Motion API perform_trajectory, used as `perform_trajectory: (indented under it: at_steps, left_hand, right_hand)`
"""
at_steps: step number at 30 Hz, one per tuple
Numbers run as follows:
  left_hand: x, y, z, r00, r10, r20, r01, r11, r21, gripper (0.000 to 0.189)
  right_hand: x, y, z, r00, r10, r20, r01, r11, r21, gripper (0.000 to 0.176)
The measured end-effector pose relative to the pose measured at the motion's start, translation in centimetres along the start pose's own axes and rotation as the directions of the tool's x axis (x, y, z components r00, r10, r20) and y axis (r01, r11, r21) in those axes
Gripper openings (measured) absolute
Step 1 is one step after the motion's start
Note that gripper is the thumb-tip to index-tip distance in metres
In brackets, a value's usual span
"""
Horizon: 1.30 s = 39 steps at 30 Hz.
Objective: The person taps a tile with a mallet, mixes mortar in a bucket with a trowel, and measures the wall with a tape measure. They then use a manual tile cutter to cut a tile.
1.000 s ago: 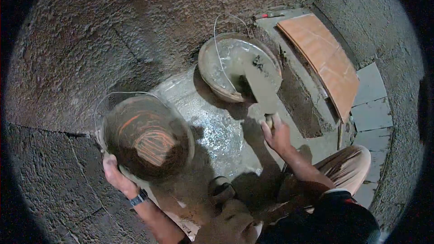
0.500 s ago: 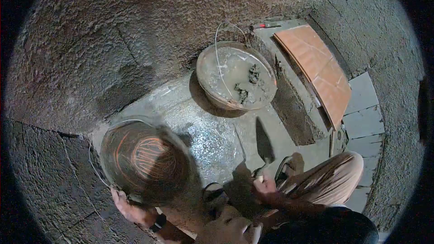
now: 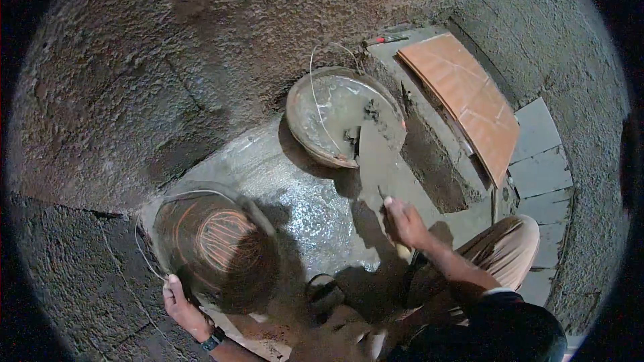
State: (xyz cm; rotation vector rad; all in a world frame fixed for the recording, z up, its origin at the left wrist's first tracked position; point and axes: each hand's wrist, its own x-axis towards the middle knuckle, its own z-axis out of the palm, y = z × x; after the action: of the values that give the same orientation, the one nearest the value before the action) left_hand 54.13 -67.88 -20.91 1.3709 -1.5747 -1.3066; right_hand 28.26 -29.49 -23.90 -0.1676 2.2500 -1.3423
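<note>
Holding trowel [image 3: 376,157] in my right hand [image 3: 402,221], tip inside mortar bucket [image 3: 303,135]; left hand [image 3: 180,303] clasping orange bucket [image 3: 215,245] beside mortar bucket

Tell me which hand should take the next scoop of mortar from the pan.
Right. The right hand grips the trowel, whose blade lies over the rim of the mortar pan. The left hand is farther off, gripping the edge of the bucket.

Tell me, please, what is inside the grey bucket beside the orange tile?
Wet grey mortar fills the grey bucket, with dark lumps on it and its wire handle across. The trowel in the right hand covers the near edge; the bottom is hidden under the mortar.
</note>
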Motion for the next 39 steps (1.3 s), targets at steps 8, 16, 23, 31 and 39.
perform_trajectory:
  at_steps: [8,16,23,31,39]
  left_hand:
    - [-1.5,-0.4,2.6,0.983,-0.032,-0.181,0.013,0.994,-0.106,0.033]
    - [-2.7,-0.6,3.4,0.98,-0.186,-0.077,0.137,0.899,-0.416,0.032]
    - [-2.4,0.0,4.8,1.0,-0.012,0.014,0.017,0.907,-0.42,0.037]
    - [-2.3,2.5,5.3,0.988,0.04,0.146,0.005,0.955,-0.296,0.048]
    - [-2.9,3.2,4.9,0.772,0.367,0.518,-0.487,0.866,0.113,0.06]
  right_hand:
    - [-9.1,1.2,-2.3,0.896,-0.438,-0.066,0.267,0.654,-0.708,0.031]
    - [3.0,-5.5,-14.5,0.961,-0.174,-0.213,-0.051,0.649,-0.759,0.035]
    - [11.9,-16.6,-8.5,0.945,-0.147,0.291,0.319,0.23,-0.92,0.019]
    - [3.9,-22.0,-0.2,0.747,-0.607,0.271,0.55,0.334,-0.766,0.031]
    - [8.7,-18.3,7.8,0.645,-0.059,0.762,0.586,0.679,-0.443,0.045]
